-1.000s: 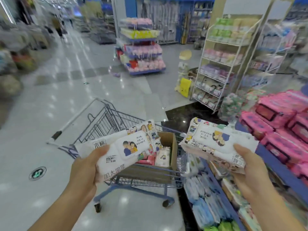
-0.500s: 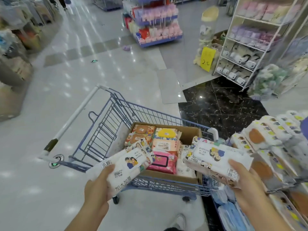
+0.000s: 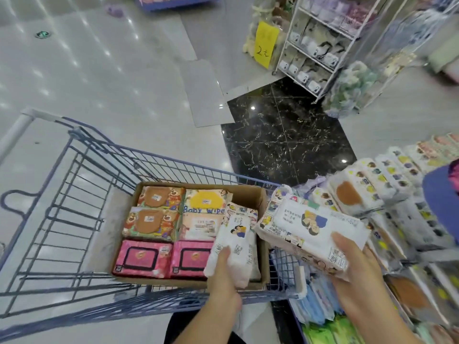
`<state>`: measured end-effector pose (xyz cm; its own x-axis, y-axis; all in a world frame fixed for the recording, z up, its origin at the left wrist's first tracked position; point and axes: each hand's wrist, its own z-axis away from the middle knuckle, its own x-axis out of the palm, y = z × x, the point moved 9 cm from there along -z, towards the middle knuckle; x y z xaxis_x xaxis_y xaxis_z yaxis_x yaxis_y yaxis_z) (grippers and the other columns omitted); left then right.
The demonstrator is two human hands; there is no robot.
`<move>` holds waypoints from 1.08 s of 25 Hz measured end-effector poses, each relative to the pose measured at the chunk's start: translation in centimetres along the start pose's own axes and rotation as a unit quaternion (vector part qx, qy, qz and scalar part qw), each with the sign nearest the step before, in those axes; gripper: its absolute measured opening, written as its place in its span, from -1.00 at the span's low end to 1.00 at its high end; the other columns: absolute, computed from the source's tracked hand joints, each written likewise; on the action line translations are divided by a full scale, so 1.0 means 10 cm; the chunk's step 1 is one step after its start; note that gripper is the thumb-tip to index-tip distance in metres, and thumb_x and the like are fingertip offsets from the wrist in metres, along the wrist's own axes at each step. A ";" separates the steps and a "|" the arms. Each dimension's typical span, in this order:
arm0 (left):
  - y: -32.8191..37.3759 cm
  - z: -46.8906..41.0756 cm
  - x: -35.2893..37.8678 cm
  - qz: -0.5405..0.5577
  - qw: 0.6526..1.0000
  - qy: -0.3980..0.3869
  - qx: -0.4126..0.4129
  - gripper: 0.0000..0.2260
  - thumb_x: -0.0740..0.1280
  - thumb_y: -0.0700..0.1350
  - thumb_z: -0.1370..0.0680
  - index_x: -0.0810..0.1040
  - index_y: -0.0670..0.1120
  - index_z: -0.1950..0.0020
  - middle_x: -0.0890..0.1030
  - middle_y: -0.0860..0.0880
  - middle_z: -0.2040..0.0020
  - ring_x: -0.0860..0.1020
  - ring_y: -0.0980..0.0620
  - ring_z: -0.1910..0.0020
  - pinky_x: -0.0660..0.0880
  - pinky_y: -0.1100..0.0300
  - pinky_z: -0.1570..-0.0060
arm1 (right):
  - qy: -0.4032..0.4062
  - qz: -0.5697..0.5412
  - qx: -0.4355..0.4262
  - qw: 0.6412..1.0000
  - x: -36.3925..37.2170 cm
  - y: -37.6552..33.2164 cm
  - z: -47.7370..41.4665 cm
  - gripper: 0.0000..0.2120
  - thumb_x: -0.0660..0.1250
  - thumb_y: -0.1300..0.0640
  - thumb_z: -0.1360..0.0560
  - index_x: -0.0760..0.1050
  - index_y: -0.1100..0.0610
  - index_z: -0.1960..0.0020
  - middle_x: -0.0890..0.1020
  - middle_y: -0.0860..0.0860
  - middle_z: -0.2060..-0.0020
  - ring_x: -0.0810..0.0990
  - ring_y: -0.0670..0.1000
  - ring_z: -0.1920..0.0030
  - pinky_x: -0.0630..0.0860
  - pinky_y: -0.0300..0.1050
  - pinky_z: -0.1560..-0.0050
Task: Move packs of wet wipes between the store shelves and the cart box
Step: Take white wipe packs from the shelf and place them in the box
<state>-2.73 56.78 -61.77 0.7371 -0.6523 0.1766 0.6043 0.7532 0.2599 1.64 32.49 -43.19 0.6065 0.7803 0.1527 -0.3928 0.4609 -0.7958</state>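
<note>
The blue wire cart [image 3: 82,199] fills the lower left, and the cardboard box [image 3: 251,194] sits in its right end, already lined with brown-lidded, yellow-lidded and pink packs in two columns. The store shelves [image 3: 397,194], stacked with more wipes, run along the right. The right pack [image 3: 310,229] is held outside the box, above the cart's right edge between box and shelves, with its long axis lying across the view; the right hand [image 3: 355,264] has it in a firm grip from below, thumb on top. The left pack [image 3: 233,247] hangs over the box's right-hand strip, long axis pointing away from the person, with the left hand [image 3: 223,276] clasping its near end. The left hand is nearer, so its pack probably goes straight down first.
</note>
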 end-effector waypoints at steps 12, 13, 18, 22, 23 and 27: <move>-0.28 -0.17 0.16 -0.136 0.982 -0.028 -0.131 -0.69 0.32 -0.17 -0.66 0.48 -0.25 -0.37 0.61 -0.17 -0.12 0.56 -0.18 -0.15 0.51 -0.01 -0.27 | 0.000 0.045 -0.008 0.999 0.28 0.19 -0.21 -0.65 0.32 0.28 -0.56 0.50 0.03 -0.31 0.73 0.05 -0.08 0.73 0.13 -0.02 0.69 0.06 0.14; -0.22 -0.08 0.16 -0.154 0.975 -0.045 -0.150 -0.70 0.28 -0.22 -0.65 0.45 -0.28 -0.37 0.59 -0.21 -0.11 0.56 -0.22 -0.14 0.56 -0.06 -0.18 | -0.003 0.048 -0.004 0.999 0.33 0.23 -0.22 -0.64 0.34 0.29 -0.55 0.50 0.04 -0.31 0.72 0.05 -0.09 0.72 0.15 -0.04 0.67 0.11 0.08; 1.02 0.39 0.19 -0.306 0.940 -0.148 -0.008 -0.71 0.22 0.05 -0.69 0.55 -0.11 -0.25 0.66 -0.10 -0.19 0.62 -0.07 -0.17 0.56 0.07 -0.08 | -0.074 0.080 0.030 0.994 0.76 0.52 -0.34 -0.42 0.46 0.21 -0.36 0.45 0.13 -0.37 0.69 0.13 -0.15 0.71 0.21 -0.08 0.64 0.15 0.05; 2.39 0.54 0.19 -0.414 0.861 -0.156 0.250 -0.54 0.35 0.24 -0.56 0.45 0.11 -0.40 0.53 0.13 -0.36 0.48 0.13 -0.33 0.40 0.12 -0.30 | -0.176 0.181 0.065 0.965 1.40 0.69 -0.40 -0.54 0.44 0.32 -0.42 0.49 0.16 -0.30 0.71 0.15 -0.10 0.72 0.21 -0.03 0.61 0.15 0.03; 2.59 0.55 0.22 -0.458 0.820 -0.179 0.292 -0.38 0.43 0.31 -0.47 0.39 0.16 -0.47 0.49 0.20 -0.40 0.43 0.19 -0.39 0.35 0.13 -0.34 | -0.217 0.230 0.064 0.947 1.63 0.69 -0.41 -0.54 0.45 0.35 -0.42 0.50 0.15 -0.29 0.71 0.14 -0.07 0.72 0.21 -0.01 0.62 0.18 0.03; 2.67 0.61 0.35 -0.560 0.737 -0.297 0.233 -0.08 0.61 0.20 -0.27 0.24 0.28 -0.54 0.48 0.20 -0.43 0.43 0.24 -0.41 0.41 0.13 -0.39 | -0.431 0.402 0.099 0.802 2.79 0.80 -0.28 -0.47 0.54 0.34 -0.25 0.58 0.15 -0.21 0.72 0.11 -0.03 0.72 0.19 0.01 0.64 0.04 0.13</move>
<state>14.12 74.11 -48.41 -0.4912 -0.8697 -0.0482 0.4613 -0.3066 0.8326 17.39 56.77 -46.94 -0.5677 0.8215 0.0534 -0.5715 -0.3467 -0.7437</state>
